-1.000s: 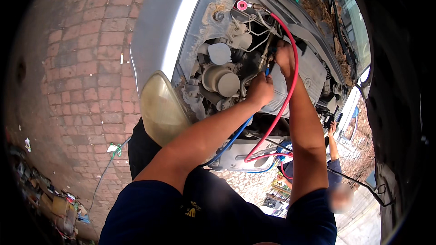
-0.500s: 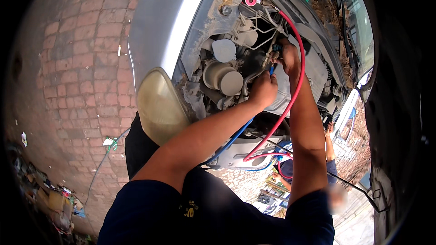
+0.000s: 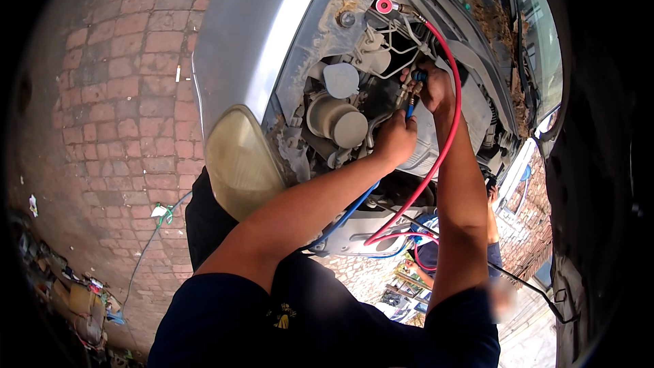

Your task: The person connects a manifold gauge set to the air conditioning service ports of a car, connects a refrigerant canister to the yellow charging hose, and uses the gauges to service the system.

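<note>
My left hand [image 3: 398,138] is closed on the blue hose [image 3: 411,109] near its brass end, low among the engine pipes. Just above and to its right, my right hand [image 3: 436,88] has its fingers wrapped at a dark blue coupler [image 3: 419,76], beside a metal pipe [image 3: 402,99]; the fingertips are partly hidden. A red hose [image 3: 452,129] loops over my right forearm from a red-topped coupler [image 3: 384,5] at the upper engine bay. Left of my hands are a grey reservoir cap [image 3: 340,80] and a round housing [image 3: 349,128].
The car's fender [image 3: 235,41] and yellowed headlight [image 3: 238,160] border the bay; the raised hood [image 3: 586,163] fills the right side. Another person's arm [image 3: 492,211] and dark clothing show behind my right forearm. A cable [image 3: 139,259] and litter [image 3: 75,300] lie on the brick paving.
The blue coupler at my right hand shows more clearly, as my fingers have shifted around it. My left hand stays on the blue hose; the view has moved slightly.
</note>
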Demonstrator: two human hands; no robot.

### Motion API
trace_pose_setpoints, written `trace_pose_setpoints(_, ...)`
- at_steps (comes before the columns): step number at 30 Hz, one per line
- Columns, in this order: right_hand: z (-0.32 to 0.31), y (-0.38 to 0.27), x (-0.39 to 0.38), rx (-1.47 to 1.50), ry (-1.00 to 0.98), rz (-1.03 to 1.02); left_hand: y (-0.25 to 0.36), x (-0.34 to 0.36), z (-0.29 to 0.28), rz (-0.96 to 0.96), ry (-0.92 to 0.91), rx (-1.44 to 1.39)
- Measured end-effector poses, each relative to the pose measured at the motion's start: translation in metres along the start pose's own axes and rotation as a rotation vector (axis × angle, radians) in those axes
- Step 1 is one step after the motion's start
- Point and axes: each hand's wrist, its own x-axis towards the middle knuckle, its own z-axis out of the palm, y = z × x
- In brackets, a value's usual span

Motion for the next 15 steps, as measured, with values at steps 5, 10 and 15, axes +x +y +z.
trace_pose_setpoints(5, 0.014, -0.008, -0.008, -0.069, 0.089, -0.001, -0.006, 0.001, 0.005, 0.084, 0.05, 0.021)
trace_pose_setpoints(10, 0.002, -0.026, -0.046, -0.911, 0.278, -0.225, -0.005, 0.003, 0.001, 0.064, 0.033, 0.032)
trace_pose_setpoints(15, 0.012, -0.046, -0.066, -1.736, 0.244, -0.417, -0.005, 0.002, 0.003, 0.152, 0.084, 0.061)
